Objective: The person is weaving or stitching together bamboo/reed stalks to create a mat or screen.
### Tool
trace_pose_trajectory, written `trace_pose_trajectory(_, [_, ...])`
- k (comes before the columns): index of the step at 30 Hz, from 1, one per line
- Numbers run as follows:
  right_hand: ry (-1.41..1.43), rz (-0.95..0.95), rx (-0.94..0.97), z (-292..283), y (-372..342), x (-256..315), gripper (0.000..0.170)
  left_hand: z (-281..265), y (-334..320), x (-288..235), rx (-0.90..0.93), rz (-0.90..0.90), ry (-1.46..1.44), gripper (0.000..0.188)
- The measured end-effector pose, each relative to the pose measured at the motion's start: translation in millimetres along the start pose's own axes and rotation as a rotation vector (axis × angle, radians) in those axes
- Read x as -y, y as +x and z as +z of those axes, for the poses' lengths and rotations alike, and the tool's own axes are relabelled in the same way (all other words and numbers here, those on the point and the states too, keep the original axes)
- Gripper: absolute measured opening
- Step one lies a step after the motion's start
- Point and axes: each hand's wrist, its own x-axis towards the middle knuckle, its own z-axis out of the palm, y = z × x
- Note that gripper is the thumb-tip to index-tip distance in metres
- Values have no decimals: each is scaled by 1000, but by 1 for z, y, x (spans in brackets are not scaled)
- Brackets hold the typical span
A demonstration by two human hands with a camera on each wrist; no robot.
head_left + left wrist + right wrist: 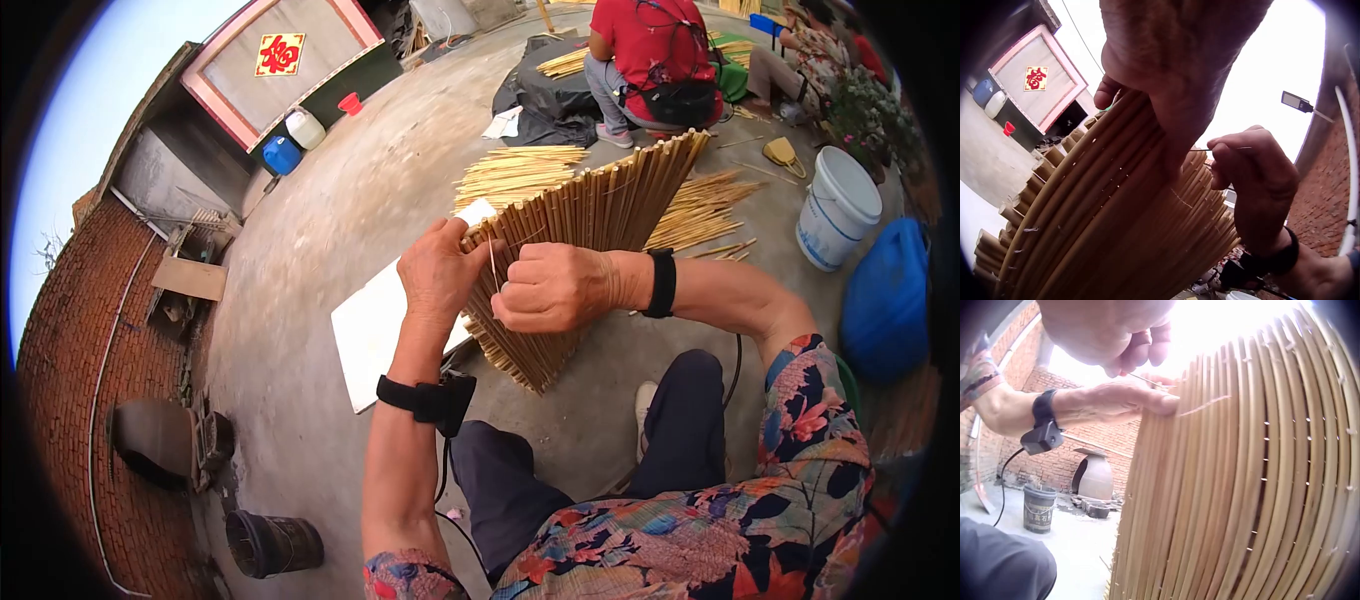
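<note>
A panel of straw-coloured stalks (pixel 610 205), bound side by side with thread, stands upright in front of me. My left hand (pixel 438 272) grips its near top edge, the thumb lying along the stalks in the right wrist view. Close beside it my right hand (pixel 553 288) pinches a thin needle (pixel 1239 148), which points toward the stalks near the left hand. A short line of pale thread (pixel 1205 405) crosses the stalks just beyond the left thumb. Small white stitches run in rows over the panel's face. The right fingertips are partly hidden in the head view.
Loose stalks (pixel 520 172) lie in piles on the concrete behind the panel. A white board (pixel 368 330) is at its left. On the right are a white bucket (pixel 838 210) and a blue drum (pixel 885 300). A person in red (pixel 655 60) sits ahead; a dark bucket (pixel 275 543) stands lower left.
</note>
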Motion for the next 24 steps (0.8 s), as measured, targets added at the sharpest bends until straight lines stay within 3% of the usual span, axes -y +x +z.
trace_pose_trajectory(1, [59, -68, -48, -5, 13, 25, 14, 1, 4, 2, 9, -34, 35, 35])
trace_pose_trajectory(2, [171, -83, 22, -23, 17, 37, 12, 3, 6, 2, 11, -32, 36, 35])
trace_pose_trajectory(4, [350, 265, -183, -31, 12, 31, 10, 4, 7, 8, -40, -40, 65, 39])
trace_pose_trajectory(6, [737, 686, -416, -44, 4, 21, 9, 6, 9, 11, 21, -99, 39, 40])
trace_pose_trajectory(7, [1080, 908, -526, -50, -1, 21, 16, 10, 9, 7, 4, -50, -4, 41])
trace_pose_trajectory(8, [1363, 952, -656, -50, -5, 18, 20, 12, 8, 3, -15, -1, -47, 43])
trace_pose_trajectory(10, [1618, 985, -722, -58, -5, 19, 21, 16, 10, -2, -19, 33, -25, 42])
trace_pose_trajectory(11, [1607, 995, -726, -67, -11, 23, 21, 17, 8, -5, -29, 7, -25, 42])
trace_pose_trajectory(13, [1590, 1512, -597, -91, -32, 42, 20, 13, 4, -4, -25, -33, 24, 43])
trace_pose_trajectory(15, [1426, 1808, -488, -112, -81, 84, 19, 10, 0, 1, -39, -35, 27, 43])
trace_pose_trajectory(17, [1226, 2127, -666, -138, -142, 131, 20, 9, -1, 5, -62, -41, 28, 43])
trace_pose_trajectory(19, [927, 2329, -563, -170, -171, 164, 20, 11, -3, 4, -89, -11, 5, 44])
trace_pose_trajectory(22, [699, 2331, -588, -192, -203, 173, 20, 8, -5, -12, -48, 8, 18, 45])
trace_pose_trajectory(24, [642, 2350, -464, -184, -201, 160, 21, 9, -7, -18, -52, 33, 28, 45])
